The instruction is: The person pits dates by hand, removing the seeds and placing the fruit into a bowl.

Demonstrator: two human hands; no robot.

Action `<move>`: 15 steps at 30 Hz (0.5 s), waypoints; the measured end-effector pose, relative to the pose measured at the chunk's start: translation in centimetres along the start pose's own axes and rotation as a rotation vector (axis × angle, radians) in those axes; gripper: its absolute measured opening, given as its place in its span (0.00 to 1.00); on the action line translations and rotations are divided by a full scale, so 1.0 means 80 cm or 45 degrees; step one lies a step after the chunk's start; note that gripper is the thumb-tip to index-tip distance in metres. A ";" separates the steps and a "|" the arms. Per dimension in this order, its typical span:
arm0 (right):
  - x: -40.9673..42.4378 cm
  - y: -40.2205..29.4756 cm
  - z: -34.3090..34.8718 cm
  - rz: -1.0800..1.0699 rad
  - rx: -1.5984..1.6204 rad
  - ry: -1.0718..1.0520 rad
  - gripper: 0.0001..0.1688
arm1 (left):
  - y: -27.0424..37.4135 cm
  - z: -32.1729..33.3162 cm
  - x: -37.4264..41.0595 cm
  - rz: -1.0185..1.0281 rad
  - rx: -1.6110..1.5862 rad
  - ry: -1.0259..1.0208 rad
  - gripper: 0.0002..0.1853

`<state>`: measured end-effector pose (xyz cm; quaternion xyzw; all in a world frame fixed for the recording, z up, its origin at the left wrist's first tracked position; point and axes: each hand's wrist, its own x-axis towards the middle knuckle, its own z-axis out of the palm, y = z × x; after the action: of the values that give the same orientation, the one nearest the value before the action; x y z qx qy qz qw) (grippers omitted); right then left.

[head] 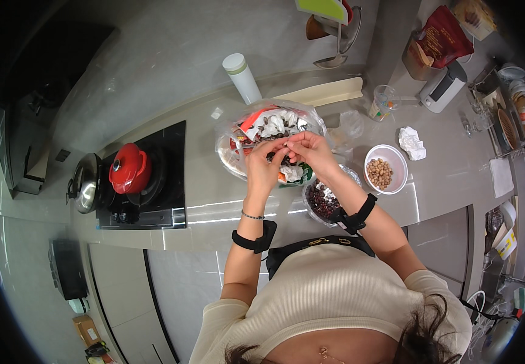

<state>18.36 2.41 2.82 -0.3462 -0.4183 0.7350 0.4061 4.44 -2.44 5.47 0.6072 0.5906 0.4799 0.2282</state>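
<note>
My left hand [262, 164] and my right hand [313, 154] meet fingertip to fingertip, pinching a small dark nut or bean [285, 145] that the fingers mostly hide. Beneath them sits a clear plastic bag [226, 157] holding dark shell pieces, crumpled white tissue [292, 174] and bright wrappers. Under my right forearm is a clear bowl [307, 205], partly covered by the arm, with dark reddish nuts or beans [320, 202] and some foil-like scraps. Farther right, a white plastic bowl [401, 179] contains pale tan kernels [379, 174].
A red pot [128, 168] stands on the black cooktop [171, 154] at left, by a steel lid [87, 182]. Behind the bag is a white bottle [243, 79]. Crumpled tissue [412, 143], a clear cup [383, 104] and a kettle [443, 88] are at right.
</note>
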 end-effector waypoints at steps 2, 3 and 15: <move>-0.001 -0.002 0.002 0.005 -0.016 0.006 0.06 | -0.005 0.001 -0.001 -0.051 -0.079 -0.005 0.09; 0.000 -0.003 0.002 -0.013 -0.036 -0.008 0.06 | -0.013 0.001 -0.002 -0.091 -0.150 -0.014 0.09; -0.003 0.002 0.010 -0.567 -0.700 0.117 0.09 | -0.020 -0.011 -0.002 -0.569 -0.777 -0.037 0.11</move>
<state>17.74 1.91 3.03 -0.3755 -0.6471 0.4721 0.4663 2.93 -2.52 4.48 0.3742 0.5350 0.5637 0.5060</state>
